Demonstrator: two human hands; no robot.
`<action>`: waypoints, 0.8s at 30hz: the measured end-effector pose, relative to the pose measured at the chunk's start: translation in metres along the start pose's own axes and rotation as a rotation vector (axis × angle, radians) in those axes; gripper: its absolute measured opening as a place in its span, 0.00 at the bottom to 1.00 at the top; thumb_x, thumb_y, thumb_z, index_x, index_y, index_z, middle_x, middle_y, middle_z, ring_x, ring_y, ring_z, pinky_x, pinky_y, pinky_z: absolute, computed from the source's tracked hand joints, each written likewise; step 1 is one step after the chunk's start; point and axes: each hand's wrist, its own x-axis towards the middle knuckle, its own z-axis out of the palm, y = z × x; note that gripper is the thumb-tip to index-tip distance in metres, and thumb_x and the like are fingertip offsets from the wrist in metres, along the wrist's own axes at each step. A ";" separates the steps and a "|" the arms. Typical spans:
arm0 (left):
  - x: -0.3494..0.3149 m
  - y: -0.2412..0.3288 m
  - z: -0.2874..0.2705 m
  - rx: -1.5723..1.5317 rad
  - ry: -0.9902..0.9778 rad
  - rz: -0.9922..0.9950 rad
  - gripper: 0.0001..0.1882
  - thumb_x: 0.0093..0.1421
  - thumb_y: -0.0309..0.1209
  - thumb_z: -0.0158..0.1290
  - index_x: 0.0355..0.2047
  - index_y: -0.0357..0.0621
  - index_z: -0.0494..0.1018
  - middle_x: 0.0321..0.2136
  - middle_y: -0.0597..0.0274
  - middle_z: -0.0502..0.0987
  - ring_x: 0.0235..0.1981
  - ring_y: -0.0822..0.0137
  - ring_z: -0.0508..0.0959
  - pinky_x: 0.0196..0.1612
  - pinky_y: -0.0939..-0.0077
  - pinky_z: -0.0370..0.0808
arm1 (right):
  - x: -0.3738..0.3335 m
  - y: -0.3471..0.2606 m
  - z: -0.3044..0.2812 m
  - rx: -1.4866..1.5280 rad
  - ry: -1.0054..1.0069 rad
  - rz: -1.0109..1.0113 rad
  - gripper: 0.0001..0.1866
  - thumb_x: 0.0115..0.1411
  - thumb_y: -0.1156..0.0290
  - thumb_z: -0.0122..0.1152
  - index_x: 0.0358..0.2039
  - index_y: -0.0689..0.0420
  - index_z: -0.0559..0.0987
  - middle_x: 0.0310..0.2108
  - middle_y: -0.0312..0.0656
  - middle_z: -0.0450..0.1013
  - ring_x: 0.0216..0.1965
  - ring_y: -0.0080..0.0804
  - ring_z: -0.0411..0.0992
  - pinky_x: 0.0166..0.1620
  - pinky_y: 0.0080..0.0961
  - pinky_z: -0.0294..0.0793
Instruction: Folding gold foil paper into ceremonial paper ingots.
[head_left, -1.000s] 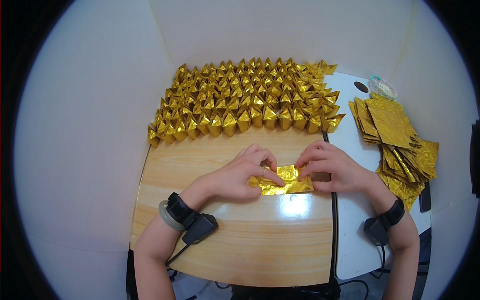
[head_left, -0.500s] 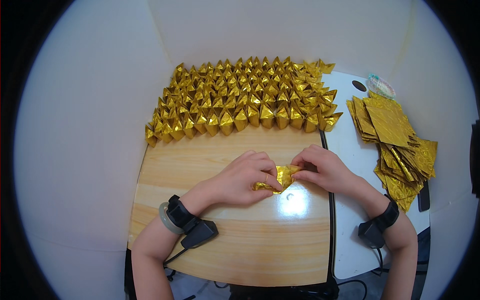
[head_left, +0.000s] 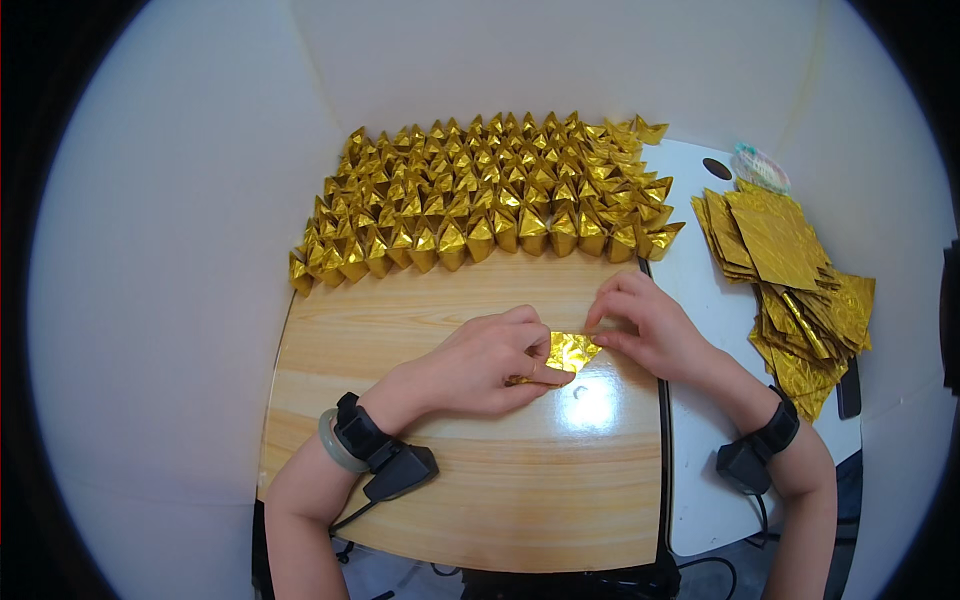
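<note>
A small folded sheet of gold foil paper (head_left: 574, 350) lies over the wood-grain table in front of me. My left hand (head_left: 492, 360) is closed on its left part, thumb low along the near edge and fingers curled over it, hiding that end. At the paper's right corner, my right hand (head_left: 650, 325) pinches with thumb and forefinger. Beyond my hands stand several rows of gold folded-paper ingots (head_left: 480, 235), their points upward.
On the white table (head_left: 700, 450) at right lies a loose pile of gold paper sheets (head_left: 785, 245). A dark flat object (head_left: 849, 390) pokes out beside it, and a clear plastic item (head_left: 762, 168) sits behind. White walls (head_left: 170, 280) surround the tables.
My right hand has lifted its fingers slightly up and away, now touching only the corner. My left thumb has slid right along the paper's near edge.
</note>
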 end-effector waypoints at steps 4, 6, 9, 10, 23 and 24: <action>0.000 -0.003 -0.001 0.000 -0.030 -0.006 0.09 0.52 0.32 0.57 0.35 0.57 0.81 0.28 0.67 0.71 0.35 0.64 0.71 0.35 0.71 0.72 | -0.004 0.000 0.003 -0.026 -0.050 -0.309 0.06 0.49 0.71 0.63 0.30 0.54 0.79 0.28 0.36 0.72 0.33 0.36 0.70 0.37 0.30 0.70; -0.005 -0.013 0.000 -0.179 0.044 -0.053 0.13 0.49 0.29 0.60 0.37 0.52 0.81 0.29 0.66 0.71 0.33 0.64 0.72 0.37 0.73 0.71 | -0.003 -0.008 -0.002 -0.040 -0.071 -0.282 0.05 0.50 0.70 0.63 0.29 0.53 0.79 0.28 0.36 0.71 0.34 0.35 0.70 0.38 0.30 0.70; -0.006 -0.022 -0.008 -0.108 0.127 -0.377 0.16 0.48 0.30 0.63 0.39 0.48 0.78 0.33 0.64 0.71 0.38 0.62 0.71 0.44 0.72 0.69 | -0.003 -0.012 -0.005 -0.097 -0.123 -0.211 0.05 0.50 0.69 0.64 0.28 0.53 0.79 0.29 0.36 0.71 0.34 0.35 0.69 0.39 0.29 0.70; -0.006 -0.023 -0.009 -0.106 0.124 -0.373 0.16 0.48 0.30 0.63 0.39 0.48 0.78 0.33 0.64 0.71 0.38 0.62 0.71 0.44 0.72 0.69 | -0.003 -0.013 -0.005 -0.142 -0.151 -0.167 0.06 0.50 0.68 0.64 0.29 0.52 0.79 0.30 0.36 0.71 0.34 0.35 0.69 0.40 0.29 0.70; -0.003 -0.008 -0.009 0.096 0.063 -0.564 0.26 0.41 0.42 0.66 0.35 0.40 0.71 0.39 0.54 0.66 0.47 0.54 0.63 0.51 0.67 0.63 | -0.010 -0.006 0.011 -0.002 -0.140 -0.176 0.17 0.54 0.80 0.58 0.45 0.54 0.77 0.36 0.41 0.69 0.38 0.38 0.70 0.41 0.28 0.73; -0.002 -0.007 -0.010 0.109 0.055 -0.570 0.25 0.41 0.43 0.66 0.33 0.39 0.71 0.40 0.54 0.66 0.47 0.54 0.63 0.51 0.67 0.63 | -0.010 -0.007 0.010 -0.002 -0.140 -0.150 0.17 0.55 0.80 0.57 0.46 0.54 0.77 0.36 0.41 0.69 0.37 0.38 0.70 0.40 0.28 0.73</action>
